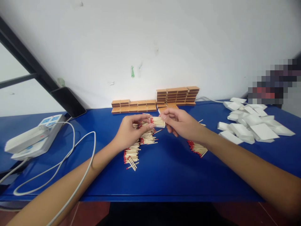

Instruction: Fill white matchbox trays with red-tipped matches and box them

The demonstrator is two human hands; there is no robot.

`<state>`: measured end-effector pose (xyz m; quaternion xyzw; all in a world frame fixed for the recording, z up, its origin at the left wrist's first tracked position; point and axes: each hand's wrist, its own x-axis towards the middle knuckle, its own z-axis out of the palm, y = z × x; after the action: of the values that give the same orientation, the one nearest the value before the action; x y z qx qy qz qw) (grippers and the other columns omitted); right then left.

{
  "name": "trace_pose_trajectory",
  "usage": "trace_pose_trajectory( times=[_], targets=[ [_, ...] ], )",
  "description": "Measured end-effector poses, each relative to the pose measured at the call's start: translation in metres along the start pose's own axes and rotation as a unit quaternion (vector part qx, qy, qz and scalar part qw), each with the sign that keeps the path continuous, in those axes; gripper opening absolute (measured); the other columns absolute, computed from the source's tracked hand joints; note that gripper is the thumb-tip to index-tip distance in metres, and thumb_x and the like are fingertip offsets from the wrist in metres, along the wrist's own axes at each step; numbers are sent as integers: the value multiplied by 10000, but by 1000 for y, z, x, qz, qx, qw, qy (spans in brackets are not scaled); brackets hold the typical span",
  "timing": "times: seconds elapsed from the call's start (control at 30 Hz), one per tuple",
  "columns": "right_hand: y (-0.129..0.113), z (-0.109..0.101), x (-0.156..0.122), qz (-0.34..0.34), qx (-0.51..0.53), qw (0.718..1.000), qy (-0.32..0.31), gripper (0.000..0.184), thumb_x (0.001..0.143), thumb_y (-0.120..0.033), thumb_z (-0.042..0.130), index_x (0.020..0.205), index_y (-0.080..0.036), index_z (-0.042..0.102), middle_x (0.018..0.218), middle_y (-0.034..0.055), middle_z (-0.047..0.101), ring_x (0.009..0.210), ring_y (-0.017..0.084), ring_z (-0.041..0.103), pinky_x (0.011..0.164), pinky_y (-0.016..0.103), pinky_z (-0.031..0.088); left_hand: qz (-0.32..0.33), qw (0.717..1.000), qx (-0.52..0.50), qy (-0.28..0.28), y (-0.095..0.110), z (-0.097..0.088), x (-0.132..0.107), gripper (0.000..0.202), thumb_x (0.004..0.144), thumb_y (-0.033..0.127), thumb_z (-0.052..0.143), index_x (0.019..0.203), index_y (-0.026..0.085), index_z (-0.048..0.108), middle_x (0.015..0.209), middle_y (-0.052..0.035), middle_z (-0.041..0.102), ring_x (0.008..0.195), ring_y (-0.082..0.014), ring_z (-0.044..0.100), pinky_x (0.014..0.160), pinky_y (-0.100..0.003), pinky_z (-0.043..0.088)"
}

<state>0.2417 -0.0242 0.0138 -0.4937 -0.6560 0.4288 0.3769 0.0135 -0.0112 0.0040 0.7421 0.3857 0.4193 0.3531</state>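
Observation:
Both hands meet above the middle of a blue table [164, 175]. My left hand [131, 130] and my right hand [181, 122] pinch the two ends of a small white tray filled with red-tipped matches [157, 121], held just above the table. Loose matches [141, 141] lie in a heap under and in front of my left hand. A smaller bunch of matches [197, 148] lies under my right wrist.
Stacks of orange matchboxes [156, 100] line the wall at the back. A heap of empty white trays [251, 124] lies at the right. A white power strip [33, 138] with looping cables [77, 150] and a dark phone [68, 102] are at the left.

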Motion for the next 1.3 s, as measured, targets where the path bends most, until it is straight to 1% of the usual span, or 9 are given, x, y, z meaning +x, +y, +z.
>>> trace_pose_trajectory(
  times=[0.2, 0.4, 0.87, 1.0, 1.07, 1.13, 1.2, 1.23, 1.3],
  targets=[
    [3, 5, -1, 15, -10, 1000, 10, 185, 1036, -393, 556, 1019, -213, 594, 670, -37, 571, 485, 104, 503, 391, 215, 410, -4, 1000, -4, -2, -1, 1, 0, 478, 821, 421, 876, 1201, 146, 788, 1042, -114, 831, 970, -259, 786, 863, -373, 631],
    [10, 8, 0, -31, -27, 999, 22, 241, 978, -449, 645, 985, -207, 642, 699, -32, 573, 545, 111, 556, 443, 228, 400, 6, 1000, -11, -5, -1, 3, -1, 464, 802, 414, 892, 1167, 142, 800, 1042, -118, 831, 974, -260, 782, 881, -374, 628],
    [6, 13, -4, 1, 31, 999, 42, 231, 964, -433, 654, 994, -205, 628, 625, -45, 577, 459, 105, 503, 379, 211, 404, 4, 999, -50, -9, 0, 3, 0, 435, 807, 391, 891, 1155, 150, 794, 1006, -101, 836, 891, -235, 795, 789, -334, 636],
    [5, 11, -2, -6, 22, 999, 48, 319, 972, -518, 626, 1018, -203, 643, 631, -40, 578, 459, 112, 500, 390, 226, 398, 2, 999, -53, -10, 2, 3, 0, 418, 817, 392, 878, 1147, 151, 795, 1009, -104, 836, 888, -239, 798, 783, -340, 641],
    [7, 3, 4, -25, -2, 997, 71, 351, 985, -541, 585, 1001, -199, 665, 659, -23, 597, 485, 119, 516, 423, 240, 404, -3, 999, -48, -6, 2, 2, 1, 410, 819, 391, 873, 1146, 156, 799, 1011, -102, 836, 903, -242, 796, 796, -345, 637],
    [14, -13, 15, -47, -65, 989, 123, 333, 983, -509, 585, 944, -195, 688, 706, 8, 641, 545, 135, 551, 495, 261, 424, -9, 999, -37, 12, 1, 1, 2, 404, 815, 392, 872, 1141, 163, 805, 1015, -99, 835, 916, -242, 794, 812, -352, 634],
    [26, -36, 28, -48, -169, 963, 205, 249, 943, -412, 639, 829, -195, 687, 721, 37, 683, 624, 166, 584, 574, 287, 427, -12, 999, -22, 40, 0, 1, 3, 377, 812, 392, 872, 1115, 175, 814, 1031, -97, 834, 942, -244, 791, 826, -357, 633],
    [32, -48, 35, -27, -223, 947, 231, 209, 912, -365, 669, 788, -197, 690, 740, 49, 705, 668, 185, 606, 612, 303, 428, -12, 998, -15, 54, 0, 0, 3, 360, 811, 389, 871, 1100, 182, 819, 1038, -95, 833, 955, -244, 790, 828, -358, 633],
    [45, -70, 48, 46, -274, 931, 239, 198, 898, -328, 680, 747, -202, 696, 735, 60, 715, 690, 207, 623, 647, 327, 420, -13, 997, -8, 76, -1, -1, 4, 340, 805, 377, 873, 1085, 190, 823, 1031, -92, 834, 945, -239, 791, 822, -358, 636]
  ],
)
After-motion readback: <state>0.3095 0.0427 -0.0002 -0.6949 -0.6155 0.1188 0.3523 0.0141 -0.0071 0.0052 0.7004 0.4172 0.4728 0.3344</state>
